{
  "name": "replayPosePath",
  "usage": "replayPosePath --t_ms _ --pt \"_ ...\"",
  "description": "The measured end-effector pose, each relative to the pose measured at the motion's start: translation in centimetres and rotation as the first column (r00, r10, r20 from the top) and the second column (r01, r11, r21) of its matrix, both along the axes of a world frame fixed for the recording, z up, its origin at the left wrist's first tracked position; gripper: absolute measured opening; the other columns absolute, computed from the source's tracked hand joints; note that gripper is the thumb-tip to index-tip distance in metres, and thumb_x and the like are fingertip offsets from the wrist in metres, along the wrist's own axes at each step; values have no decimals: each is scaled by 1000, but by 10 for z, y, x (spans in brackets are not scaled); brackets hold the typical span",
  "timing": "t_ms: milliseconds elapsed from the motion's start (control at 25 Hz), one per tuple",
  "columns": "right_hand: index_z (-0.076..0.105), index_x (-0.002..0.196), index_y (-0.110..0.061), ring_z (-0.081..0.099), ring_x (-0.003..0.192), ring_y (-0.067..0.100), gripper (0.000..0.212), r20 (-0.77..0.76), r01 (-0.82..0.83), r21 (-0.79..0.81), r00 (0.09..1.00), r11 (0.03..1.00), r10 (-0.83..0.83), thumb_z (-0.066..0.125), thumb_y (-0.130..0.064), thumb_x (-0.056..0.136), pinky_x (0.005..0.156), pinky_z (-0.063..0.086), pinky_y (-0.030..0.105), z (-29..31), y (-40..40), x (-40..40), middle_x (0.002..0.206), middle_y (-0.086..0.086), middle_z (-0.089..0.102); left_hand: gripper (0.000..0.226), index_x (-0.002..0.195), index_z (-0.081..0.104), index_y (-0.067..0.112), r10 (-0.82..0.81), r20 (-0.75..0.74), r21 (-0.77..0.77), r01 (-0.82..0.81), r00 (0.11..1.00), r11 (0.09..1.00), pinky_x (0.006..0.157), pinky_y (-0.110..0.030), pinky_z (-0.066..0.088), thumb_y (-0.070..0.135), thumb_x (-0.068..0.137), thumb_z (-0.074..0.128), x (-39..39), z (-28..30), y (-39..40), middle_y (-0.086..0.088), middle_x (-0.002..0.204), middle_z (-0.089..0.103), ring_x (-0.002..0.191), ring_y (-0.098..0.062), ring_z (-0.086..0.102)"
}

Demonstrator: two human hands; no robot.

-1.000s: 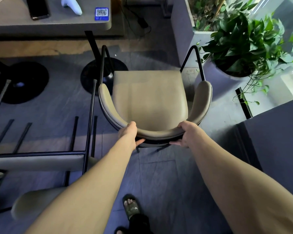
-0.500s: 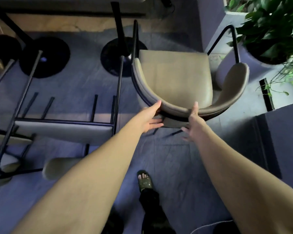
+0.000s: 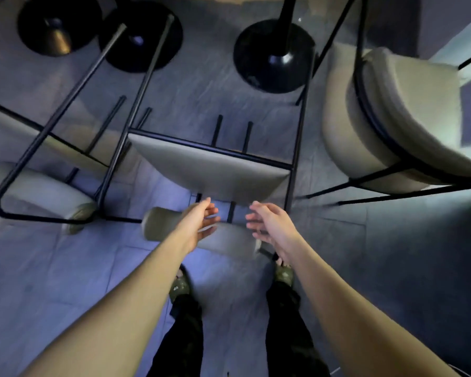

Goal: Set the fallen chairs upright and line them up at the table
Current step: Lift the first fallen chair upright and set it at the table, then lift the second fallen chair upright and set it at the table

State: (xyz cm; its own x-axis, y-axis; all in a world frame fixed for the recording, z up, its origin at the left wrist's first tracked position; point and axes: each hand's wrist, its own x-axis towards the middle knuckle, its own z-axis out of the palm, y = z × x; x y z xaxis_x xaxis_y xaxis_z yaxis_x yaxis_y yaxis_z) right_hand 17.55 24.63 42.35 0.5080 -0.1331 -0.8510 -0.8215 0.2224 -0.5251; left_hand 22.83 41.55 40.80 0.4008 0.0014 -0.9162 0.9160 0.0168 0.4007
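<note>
Lying on its side far left of the fingers: one fallen chair, untouched. Directly beyond both sets of fingers: second fallen chair, seat on edge, curved backrest on the floor beneath them. Left hand and right hand extended, palms facing, fingers apart, empty; likely bracketing backrest for lift. Right of the fingers: upright chair, standing near pedestal base.

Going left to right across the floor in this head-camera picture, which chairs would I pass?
Far-left fallen beige chair with black metal frame → middle fallen beige chair, lying in front of the open left hand and right hand → upright beige chair at the right.
</note>
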Motion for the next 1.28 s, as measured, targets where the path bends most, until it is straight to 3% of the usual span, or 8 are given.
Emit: replayPosePath --t_ms 200,360,520,720,840,960,1120,1280 --pt "60 104 -19 65 73 14 20 -144 90 45 986 995 -83 56 -37 96 71 49 29 -94 66 -7 83 -3 70 20 86 56 19 3 -51 114 3 999 993 62 -24 48 35 97 50 -10 -96 79 3 86 63 73 -10 62" --pt "54 122 -17 64 76 15 36 -277 209 109 945 972 -172 50 -43 98 75 48 32 -190 103 -19 94 1 70 27 109 53 19 24 -84 151 -11 996 989 70 -26 45 42 96 49 -17 -193 114 2 103 64 80 -9 62" --pt "45 128 -15 63 99 21 56 -415 493 233 830 838 -373 41 -61 95 91 45 37 -280 122 -30 121 7 61 44 117 55 20 68 -142 185 -41 987 982 83 -32 41 54 91 50 -28 -279 133 3 114 63 99 -14 60" --pt "48 122 -1 55 122 36 74 -526 664 264 707 699 -473 49 -67 88 104 45 40 -394 141 -55 126 26 51 82 139 44 24 177 -291 173 -130 940 976 93 -36 44 73 75 56 -49 -378 147 -2 140 48 128 -18 49" --pt "50 129 -5 59 109 28 75 -558 732 237 641 639 -528 56 -65 85 101 45 40 -444 153 -63 129 15 50 98 143 41 24 304 -289 150 -271 908 951 94 -38 46 76 63 64 -52 -421 145 -3 152 36 139 -18 39" --pt "55 128 -6 54 124 28 72 -576 769 234 602 594 -553 61 -62 83 101 44 38 -481 166 -70 145 10 45 104 139 45 26 392 -283 133 -369 875 920 86 -40 47 76 51 72 -57 -458 146 -2 146 43 132 -19 45" --pt "64 105 -15 45 136 24 56 -565 806 226 565 547 -601 64 -64 79 104 44 35 -504 173 -67 142 7 50 56 114 60 27 451 -259 46 -456 854 889 73 -30 47 66 73 66 -57 -481 140 5 106 65 91 -10 62" --pt "58 131 -18 52 124 20 75 -558 837 168 516 521 -649 67 -66 74 94 46 35 -514 177 -65 136 4 54 64 122 60 23 497 -261 34 -507 827 861 82 -32 49 64 74 66 -60 -488 133 5 108 70 93 -9 64"
